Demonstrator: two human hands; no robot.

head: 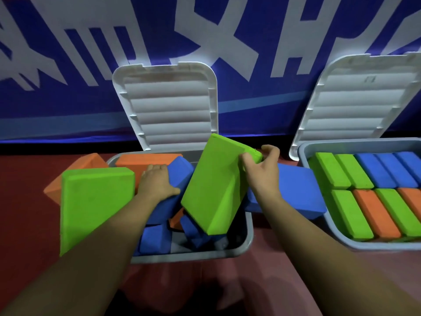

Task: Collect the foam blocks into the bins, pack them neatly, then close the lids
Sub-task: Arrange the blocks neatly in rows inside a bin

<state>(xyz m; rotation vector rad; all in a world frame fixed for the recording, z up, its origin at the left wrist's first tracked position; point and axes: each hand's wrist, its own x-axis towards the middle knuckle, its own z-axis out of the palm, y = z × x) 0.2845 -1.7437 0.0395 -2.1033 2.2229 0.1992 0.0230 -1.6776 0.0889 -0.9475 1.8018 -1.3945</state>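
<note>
A grey bin (241, 248) in front of me holds a jumble of blue and orange foam blocks. My right hand (262, 169) grips the upper corner of a green block (216, 185), tilted above the bin. My left hand (157, 181) grasps a blue block (180, 172) lying slanted in the bin. Another green block (91, 201) leans against the bin's left side, partly hidden by my left forearm. An orange block (145, 161) lies at the bin's back. A blue block (300, 190) rests over the bin's right edge. The bin's white lid (166, 106) stands open.
A second grey bin (337, 238) on the right holds tidy rows of green, blue and orange blocks, its white lid (355, 99) propped open against the blue banner wall. An orange block (82, 165) lies on the red floor left of the first bin.
</note>
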